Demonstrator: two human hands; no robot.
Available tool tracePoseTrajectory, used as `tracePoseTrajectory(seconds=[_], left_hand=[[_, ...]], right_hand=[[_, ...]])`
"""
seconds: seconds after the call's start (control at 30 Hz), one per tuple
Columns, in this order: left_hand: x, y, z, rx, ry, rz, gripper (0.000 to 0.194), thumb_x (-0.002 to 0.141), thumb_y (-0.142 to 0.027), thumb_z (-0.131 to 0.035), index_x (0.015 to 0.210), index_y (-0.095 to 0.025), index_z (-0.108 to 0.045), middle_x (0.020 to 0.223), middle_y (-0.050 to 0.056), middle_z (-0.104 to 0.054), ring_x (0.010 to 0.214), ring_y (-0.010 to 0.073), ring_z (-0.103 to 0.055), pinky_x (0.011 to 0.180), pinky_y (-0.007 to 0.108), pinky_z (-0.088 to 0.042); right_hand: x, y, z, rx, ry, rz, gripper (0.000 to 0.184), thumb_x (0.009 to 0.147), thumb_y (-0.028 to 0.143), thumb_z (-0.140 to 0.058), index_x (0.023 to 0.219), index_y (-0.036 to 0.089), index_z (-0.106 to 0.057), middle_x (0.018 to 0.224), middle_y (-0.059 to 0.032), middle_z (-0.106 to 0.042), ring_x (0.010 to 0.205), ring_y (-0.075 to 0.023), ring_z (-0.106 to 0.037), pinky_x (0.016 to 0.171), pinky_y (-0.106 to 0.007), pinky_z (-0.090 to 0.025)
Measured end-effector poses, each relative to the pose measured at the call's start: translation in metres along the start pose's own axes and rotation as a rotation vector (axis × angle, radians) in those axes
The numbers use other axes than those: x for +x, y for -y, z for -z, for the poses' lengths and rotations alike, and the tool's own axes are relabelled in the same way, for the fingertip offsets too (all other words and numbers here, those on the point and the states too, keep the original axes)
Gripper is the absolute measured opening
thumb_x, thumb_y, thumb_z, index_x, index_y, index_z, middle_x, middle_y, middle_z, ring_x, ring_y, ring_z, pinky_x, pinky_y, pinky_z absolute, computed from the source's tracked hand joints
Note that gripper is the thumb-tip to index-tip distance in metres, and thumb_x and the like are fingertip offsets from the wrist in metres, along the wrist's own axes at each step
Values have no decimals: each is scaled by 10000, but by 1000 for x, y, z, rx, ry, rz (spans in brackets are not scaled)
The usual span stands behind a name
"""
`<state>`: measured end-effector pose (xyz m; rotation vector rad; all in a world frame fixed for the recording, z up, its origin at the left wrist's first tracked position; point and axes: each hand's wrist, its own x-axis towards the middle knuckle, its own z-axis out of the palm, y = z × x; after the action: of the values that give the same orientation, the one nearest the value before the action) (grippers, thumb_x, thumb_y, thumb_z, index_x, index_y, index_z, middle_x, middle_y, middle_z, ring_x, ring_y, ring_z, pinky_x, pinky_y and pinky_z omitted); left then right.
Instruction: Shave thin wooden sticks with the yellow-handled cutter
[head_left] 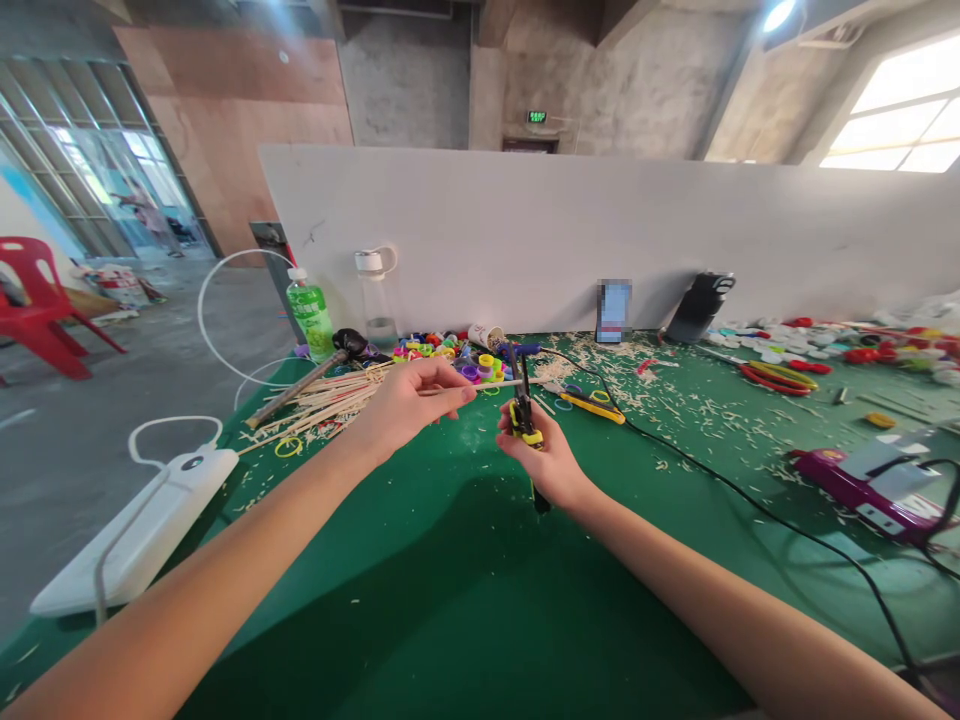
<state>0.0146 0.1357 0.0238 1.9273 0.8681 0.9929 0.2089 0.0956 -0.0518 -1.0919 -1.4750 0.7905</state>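
Note:
My left hand (420, 405) pinches a thin wooden stick (491, 385) between thumb and fingers, just left of centre above the table. The stick points right, and its far end reaches the jaws of a black-and-yellow hand tool (525, 410). Wrapped round that tool's handles, my right hand (547, 455) holds it upright with its two long, dark jaws pointing up. The jaws stand slightly apart around the stick's end; whether they touch it I cannot tell. Behind both hands lie small colourful plastic pieces (487, 370), and a bundle of wooden sticks (330, 395) is at the left.
Wood shavings litter the green table (420, 560). A yellow-handled tool (592, 405), a black cord (697, 458) and red-and-yellow scissors (780, 375) lie to the right. Power strips (142, 530) flank both sides. Bottles (311, 315) and a phone (613, 312) stand near the white partition (480, 240).

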Motion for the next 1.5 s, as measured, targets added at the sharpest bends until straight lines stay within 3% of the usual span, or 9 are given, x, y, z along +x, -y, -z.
tracePoseTrajectory(seconds=[0.2, 0.27, 0.47, 0.6, 0.77, 1.1, 1.33, 1.5], left_hand=[[-11, -22, 0, 852, 38, -364, 171, 925, -259, -451, 954, -207, -611, 917, 15, -655, 775, 160, -598, 598, 270, -395], [-16, -26, -6, 1069, 32, -416, 206, 931, -204, -388, 989, -178, -584, 940, 39, -653, 770, 183, -611, 559, 286, -358], [-19, -23, -18, 1311, -27, -361, 299, 976, -304, -314, 920, -153, -566, 581, 29, -614, 495, 197, -574, 447, 287, -154], [-18, -19, -16, 1299, -53, -369, 378, 989, -330, -278, 856, -163, -590, 498, 35, -571, 458, 202, -553, 462, 288, -126], [-17, -18, -14, 1161, -17, -336, 441, 990, -380, -248, 821, -173, -598, 501, 38, -541, 457, 182, -512, 473, 297, -148], [-16, -20, -8, 842, 166, -155, 399, 973, -391, -278, 758, -188, -547, 601, 35, -589, 502, 149, -497, 497, 285, -231], [-16, -24, -7, 733, 201, -94, 407, 964, -417, -279, 712, -195, -510, 613, 33, -602, 503, 146, -516, 499, 281, -259], [-16, -22, -9, 741, 169, -110, 429, 969, -430, -273, 694, -194, -502, 590, 30, -584, 487, 143, -498, 490, 282, -241]], right_hand=[[3, 4, 1, -97, -17, 64, 140, 770, 274, -562, 878, 188, -535, 780, 2, -559, 688, -141, -503, 643, -272, -404], [4, 6, 1, -136, -4, 84, 121, 780, 275, -539, 859, 184, -526, 748, 7, -542, 654, -133, -477, 619, -266, -391], [5, 7, 0, -243, 13, 150, 112, 702, 187, -473, 813, 188, -487, 683, 17, -509, 597, -130, -448, 576, -261, -358], [5, 7, -1, -265, 6, 163, 167, 634, 152, -444, 792, 201, -456, 659, 27, -469, 577, -129, -420, 548, -258, -330], [4, 6, 1, -234, 52, 139, 188, 651, 140, -458, 827, 206, -463, 686, 28, -465, 596, -130, -423, 565, -259, -343], [3, 8, 4, -147, 141, 93, 333, 738, 213, -578, 1061, 206, -497, 994, -31, -574, 905, -184, -541, 792, -312, -411], [6, 7, 3, -247, 109, 198, 156, 767, 188, -509, 923, 193, -515, 826, -19, -584, 725, -158, -541, 696, -292, -425], [8, 5, 3, -298, 86, 210, 204, 673, 121, -462, 858, 197, -505, 746, -4, -556, 633, -141, -495, 594, -264, -384]])
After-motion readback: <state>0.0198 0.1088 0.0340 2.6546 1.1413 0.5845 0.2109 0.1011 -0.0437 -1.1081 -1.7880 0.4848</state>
